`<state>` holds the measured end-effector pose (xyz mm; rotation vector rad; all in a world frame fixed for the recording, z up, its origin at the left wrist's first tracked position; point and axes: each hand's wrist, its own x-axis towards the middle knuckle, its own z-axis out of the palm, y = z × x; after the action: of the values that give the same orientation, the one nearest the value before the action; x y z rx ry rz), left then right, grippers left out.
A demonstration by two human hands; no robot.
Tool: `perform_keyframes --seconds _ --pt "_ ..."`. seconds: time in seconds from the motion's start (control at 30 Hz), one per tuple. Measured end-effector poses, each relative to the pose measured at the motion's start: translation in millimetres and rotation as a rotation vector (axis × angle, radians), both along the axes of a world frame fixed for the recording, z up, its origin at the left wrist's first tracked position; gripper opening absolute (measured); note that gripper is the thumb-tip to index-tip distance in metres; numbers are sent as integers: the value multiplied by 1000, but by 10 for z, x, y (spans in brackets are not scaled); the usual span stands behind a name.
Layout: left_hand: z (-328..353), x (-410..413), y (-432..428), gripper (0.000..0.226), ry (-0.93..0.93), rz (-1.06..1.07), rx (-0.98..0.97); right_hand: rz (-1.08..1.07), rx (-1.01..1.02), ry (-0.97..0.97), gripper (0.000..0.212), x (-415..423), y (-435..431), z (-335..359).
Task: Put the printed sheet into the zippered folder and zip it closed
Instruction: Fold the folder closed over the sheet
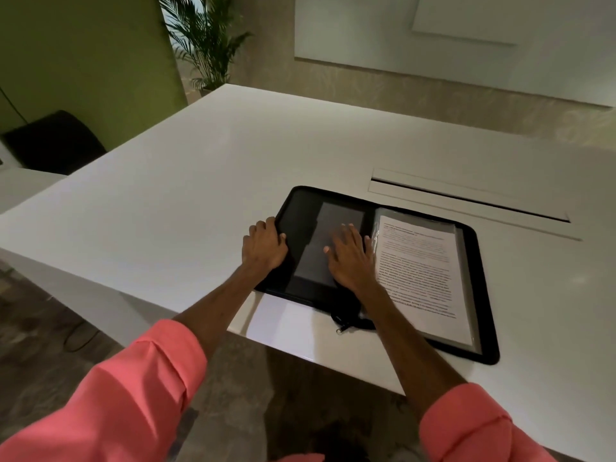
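At the outer edge of the folder's left flap, the left hand [265, 246] is curled over the rim, fingers wrapped around the black border so that the flap is gripped. The right hand [350, 258] is laid flat and spread on the inside of the same flap, palm down, holding nothing, fingers splayed across a grey inner pocket [328, 243]. The zippered folder [485, 295] is spread open on the white table [166, 195], near its front edge. The printed sheet [421, 278] is seen lying on the right half, over clear plastic sleeves, just beside the right hand. A zipper pull [341, 328] is seen hanging out at the spine's near end. Pink sleeves [143, 378] are pushed up on both forearms. A long slot [466, 198] is cut into the tabletop beyond the folder.
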<state>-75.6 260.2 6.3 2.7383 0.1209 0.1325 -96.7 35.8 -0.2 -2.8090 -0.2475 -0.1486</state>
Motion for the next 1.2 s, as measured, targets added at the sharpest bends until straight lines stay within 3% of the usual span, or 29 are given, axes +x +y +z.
perform_keyframes --seconds 0.4,0.53,0.67,0.83,1.1,1.2 --pt "520 67 106 46 -77 -19 -225 36 -7 4 57 -34 119 179" --pt "926 197 215 34 -87 64 -435 87 41 -51 53 25 130 337" --pt "1260 260 191 26 -36 47 -814 56 188 -81 48 122 117 568" --pt "1519 199 -83 24 65 -35 -1133 13 329 -190 39 153 -29 800" --pt "1550 25 -968 32 -126 -347 -1147 -82 600 -278 27 62 -468 1359" --pt "1446 1 -1321 35 -193 -476 -1081 -149 706 -291 34 -1 -727 1577"
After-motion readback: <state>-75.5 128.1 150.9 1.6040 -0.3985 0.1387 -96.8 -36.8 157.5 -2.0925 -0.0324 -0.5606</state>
